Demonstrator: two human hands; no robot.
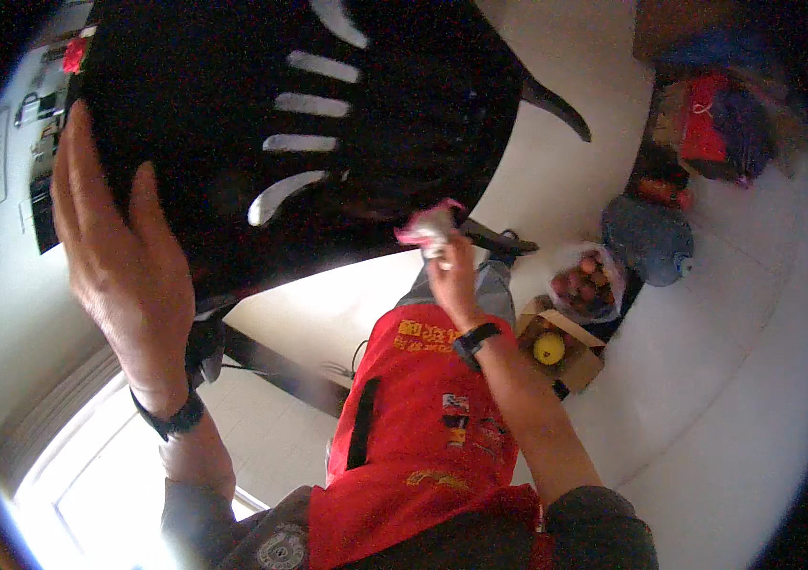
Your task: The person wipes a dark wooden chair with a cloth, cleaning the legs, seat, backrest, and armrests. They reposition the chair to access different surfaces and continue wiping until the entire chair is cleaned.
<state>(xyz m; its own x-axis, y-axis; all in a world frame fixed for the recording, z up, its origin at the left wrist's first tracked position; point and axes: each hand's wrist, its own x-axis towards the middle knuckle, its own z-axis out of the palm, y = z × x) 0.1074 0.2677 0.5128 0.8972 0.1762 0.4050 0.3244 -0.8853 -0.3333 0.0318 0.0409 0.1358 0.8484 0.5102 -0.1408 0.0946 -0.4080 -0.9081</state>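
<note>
A black plastic chair [219, 107] with several slots through its backrest fills the upper middle of the view, tilted in front of me. My left hand [126, 278] lies along the edge of the backrest, thumb over the black face and fingers stretched along the rim. In my right hand [455, 274] is a crumpled pink and white cloth [432, 226], held against or very near the lower edge of the chair's seat. The cloth's contact with the seat is not fully clear. Two legs of the chair stick out to the right.
On the floor at right are a cardboard box [582, 367] with a yellow round thing [548, 348], a plastic bag of round reddish produce [587, 285], a large bluish water bottle [650, 239] and a red bag [704, 117]. A bright window [105, 491] is at lower left.
</note>
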